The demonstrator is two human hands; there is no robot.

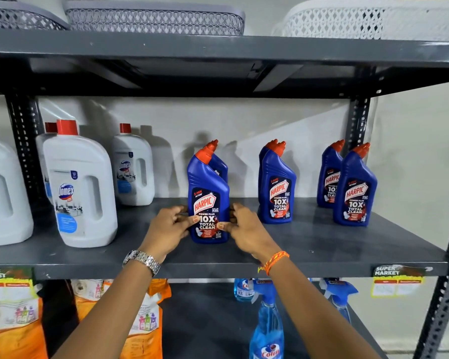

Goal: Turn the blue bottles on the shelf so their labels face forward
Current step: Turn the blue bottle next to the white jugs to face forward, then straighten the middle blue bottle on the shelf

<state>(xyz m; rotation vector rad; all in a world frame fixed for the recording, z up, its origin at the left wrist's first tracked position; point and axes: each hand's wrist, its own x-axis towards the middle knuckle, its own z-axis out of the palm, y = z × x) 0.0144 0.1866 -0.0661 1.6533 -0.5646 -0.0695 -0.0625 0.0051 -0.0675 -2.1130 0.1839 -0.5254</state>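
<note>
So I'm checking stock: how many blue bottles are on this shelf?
6, in three front-and-back pairs: left front, held by both hands, and behind it; middle; right. More may be hidden.

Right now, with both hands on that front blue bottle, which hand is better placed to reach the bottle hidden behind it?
Probably the right hand. The rear bottle peeks out on the right side of the front bottle, so the right hand has the clearer way in, while the left hand would have to go around.

three pairs of bottles stand on the shelf, one behind another: left pair mid-shelf near the front edge, middle pair right of it, right pair near the right edge.
</note>
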